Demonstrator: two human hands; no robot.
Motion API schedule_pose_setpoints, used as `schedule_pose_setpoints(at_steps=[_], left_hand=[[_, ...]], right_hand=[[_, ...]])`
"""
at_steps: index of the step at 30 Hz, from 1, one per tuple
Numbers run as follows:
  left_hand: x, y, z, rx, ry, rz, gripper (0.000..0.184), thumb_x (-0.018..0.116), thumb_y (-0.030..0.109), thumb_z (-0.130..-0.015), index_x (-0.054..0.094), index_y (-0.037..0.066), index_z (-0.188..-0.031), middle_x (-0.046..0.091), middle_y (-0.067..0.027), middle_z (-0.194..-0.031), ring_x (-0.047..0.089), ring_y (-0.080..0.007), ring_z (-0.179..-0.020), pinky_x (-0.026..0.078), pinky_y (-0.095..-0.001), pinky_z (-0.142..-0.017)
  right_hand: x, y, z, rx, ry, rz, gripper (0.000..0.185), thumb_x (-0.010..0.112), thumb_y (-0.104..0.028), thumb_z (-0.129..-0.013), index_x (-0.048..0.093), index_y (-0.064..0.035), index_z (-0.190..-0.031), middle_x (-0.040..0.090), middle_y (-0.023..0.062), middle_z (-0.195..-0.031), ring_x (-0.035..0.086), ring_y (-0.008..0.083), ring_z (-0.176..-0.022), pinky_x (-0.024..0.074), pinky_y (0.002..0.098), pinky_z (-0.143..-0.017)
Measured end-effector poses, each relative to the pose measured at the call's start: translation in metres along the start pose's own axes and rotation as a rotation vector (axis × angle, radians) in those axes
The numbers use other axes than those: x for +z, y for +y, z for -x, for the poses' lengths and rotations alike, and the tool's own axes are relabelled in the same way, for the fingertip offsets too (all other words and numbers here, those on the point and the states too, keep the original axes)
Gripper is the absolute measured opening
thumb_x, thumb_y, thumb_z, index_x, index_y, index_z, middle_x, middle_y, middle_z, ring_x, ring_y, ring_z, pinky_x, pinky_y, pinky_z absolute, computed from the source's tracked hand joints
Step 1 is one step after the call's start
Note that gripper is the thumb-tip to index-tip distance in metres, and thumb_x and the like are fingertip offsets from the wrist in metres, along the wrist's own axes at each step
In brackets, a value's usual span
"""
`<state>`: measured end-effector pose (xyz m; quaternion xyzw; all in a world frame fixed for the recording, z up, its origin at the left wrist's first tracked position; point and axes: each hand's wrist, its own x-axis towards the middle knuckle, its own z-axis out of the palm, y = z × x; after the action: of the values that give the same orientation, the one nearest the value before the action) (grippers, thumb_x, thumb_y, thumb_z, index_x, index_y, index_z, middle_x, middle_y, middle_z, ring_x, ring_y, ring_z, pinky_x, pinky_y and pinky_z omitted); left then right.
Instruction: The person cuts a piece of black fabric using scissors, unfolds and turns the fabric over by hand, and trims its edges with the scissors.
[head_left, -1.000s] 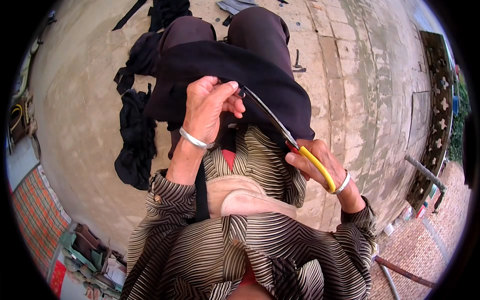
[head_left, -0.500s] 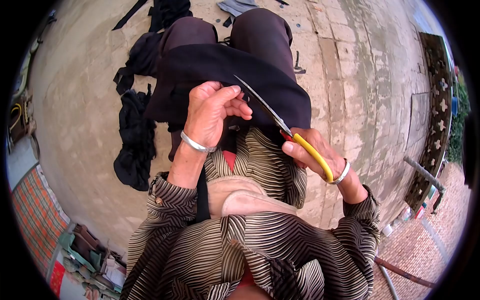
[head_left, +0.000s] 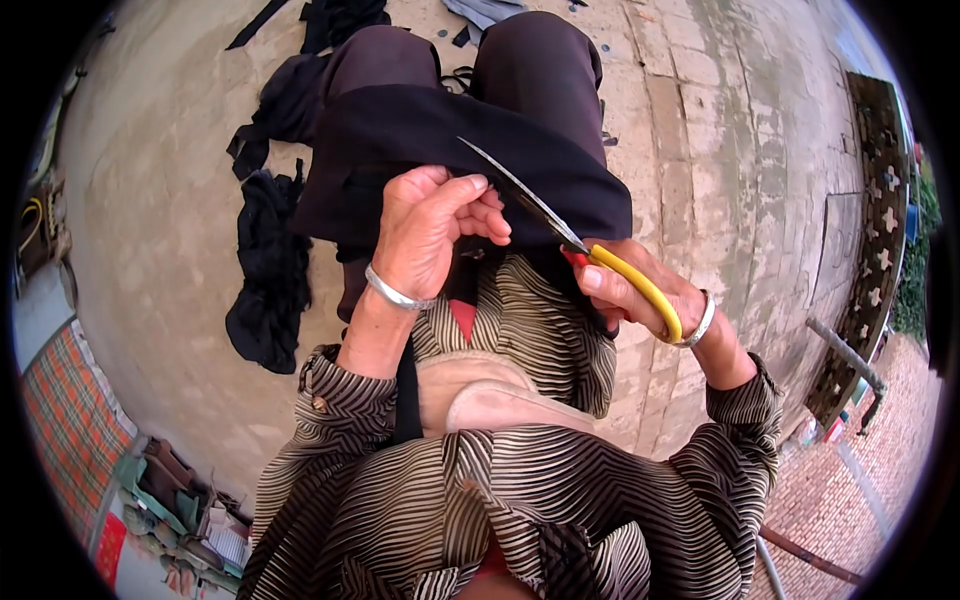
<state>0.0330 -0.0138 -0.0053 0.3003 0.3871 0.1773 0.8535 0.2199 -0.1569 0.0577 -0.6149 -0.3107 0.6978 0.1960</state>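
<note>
Black cloth [head_left: 400,120] lies across my lap. My left hand [head_left: 440,220] is over it, thumb and forefinger pinched together at the cloth; what they grip is too small and dark to make out. The scissors [head_left: 530,205] have long metal blades and yellow-and-red handles, and my right hand [head_left: 635,290] is closed around those handles. Their blades look nearly closed, with the tip pointing up and left, just beyond my left fingertips and above the black cloth.
Dark cloth pieces [head_left: 270,270] lie on the paved floor at the left, with a grey cloth [head_left: 485,12] beyond my knees. A plaid cloth [head_left: 75,410] is at the far left. At the right stand a metal pipe [head_left: 846,352] and a patterned block wall [head_left: 880,230].
The scissors came away from my left fingertips, and their tip moved up and left. My right hand has risen slightly. My left hand shifted a little to the right.
</note>
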Motion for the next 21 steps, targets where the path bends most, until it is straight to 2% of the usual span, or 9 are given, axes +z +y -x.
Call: schedule_pose_setpoints(at_steps=[4,8,10,13,21], left_hand=[[-0.002,-0.001,-0.001,0.003,0.005,0.003,0.017,0.061,0.009,-0.089,0.058,-0.006,-0.082,0.064,-0.0166,-0.073,0.067,-0.0229,-0.060,0.057,-0.0347,-0.058],[-0.003,-0.002,-0.002,0.004,0.005,0.007,0.017,0.060,0.009,-0.089,0.058,-0.006,-0.082,0.064,-0.0170,-0.073,0.067,-0.0232,-0.060,0.058,-0.0345,-0.058],[-0.003,-0.003,-0.003,0.005,0.007,0.014,0.017,0.060,0.009,-0.089,0.058,-0.006,-0.083,0.064,-0.0171,-0.072,0.067,-0.0232,-0.059,0.058,-0.0345,-0.058],[-0.003,-0.002,-0.003,0.007,0.014,0.024,0.017,0.060,0.009,-0.089,0.058,-0.006,-0.083,0.064,-0.0172,-0.072,0.067,-0.0230,-0.059,0.058,-0.0345,-0.057],[-0.001,-0.001,0.003,0.012,0.029,0.036,0.018,0.059,0.007,-0.089,0.057,-0.010,-0.082,0.064,-0.0165,-0.072,0.066,-0.0232,-0.056,0.057,-0.0321,-0.054]], right_hand=[[-0.003,0.005,-0.003,0.008,-0.024,-0.069,0.051,0.046,-0.055,-0.096,0.047,-0.0058,-0.079,0.037,-0.0042,-0.061,0.038,0.0064,-0.052,0.0338,0.0225,-0.047],[-0.001,0.009,-0.006,-0.033,0.006,-0.045,0.052,0.047,-0.055,-0.096,0.047,-0.0067,-0.076,0.036,-0.0048,-0.058,0.036,0.0062,-0.051,0.0307,0.0229,-0.046],[0.000,0.006,-0.007,-0.058,0.076,0.056,0.058,0.048,-0.051,-0.098,0.052,-0.0009,-0.068,0.040,0.0033,-0.053,0.041,0.0133,-0.050,0.0376,0.0323,-0.051],[0.001,-0.002,-0.005,-0.127,0.122,0.151,0.057,0.052,-0.048,-0.097,0.053,0.0009,-0.068,0.040,0.0061,-0.054,0.042,0.0155,-0.051,0.0385,0.0341,-0.052],[-0.007,-0.007,-0.003,-0.128,0.138,0.335,0.055,0.059,-0.045,-0.093,0.053,0.0026,-0.068,0.042,0.0118,-0.054,0.040,0.0219,-0.050,0.0385,0.0362,-0.053]])
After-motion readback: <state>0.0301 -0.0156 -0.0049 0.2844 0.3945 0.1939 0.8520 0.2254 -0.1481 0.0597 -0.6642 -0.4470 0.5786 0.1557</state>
